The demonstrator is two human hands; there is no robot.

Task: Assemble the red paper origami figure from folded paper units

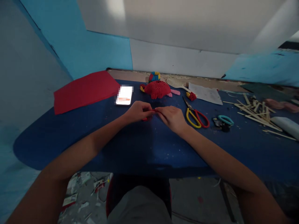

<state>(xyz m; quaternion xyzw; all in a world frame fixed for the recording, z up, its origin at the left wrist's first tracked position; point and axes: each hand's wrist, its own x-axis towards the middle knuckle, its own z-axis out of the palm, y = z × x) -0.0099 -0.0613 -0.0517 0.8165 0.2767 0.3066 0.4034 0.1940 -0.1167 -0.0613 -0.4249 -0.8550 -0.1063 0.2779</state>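
Over the middle of the blue table, my left hand [138, 112] and my right hand [173, 118] meet, fingertips pinched around a small red strip [153, 110]. Its material is too small to make out, and my fingers hide most of it. A bit of red also shows under my left fingers. Just beyond my hands lies a red knitted piece [157, 89] with pink ends and a multicoloured ball [154, 76] behind it. Scissors [191, 108] with one yellow and one red handle rest to the right of my right hand.
A lit phone [124, 95] and a red sheet [86, 91] lie to the left. Rightward are a white paper [205, 92], a teal-handled tool [225, 120] and a pile of thin wooden sticks [255, 113]. A wall stands behind the table [130, 146]; scraps litter the floor.
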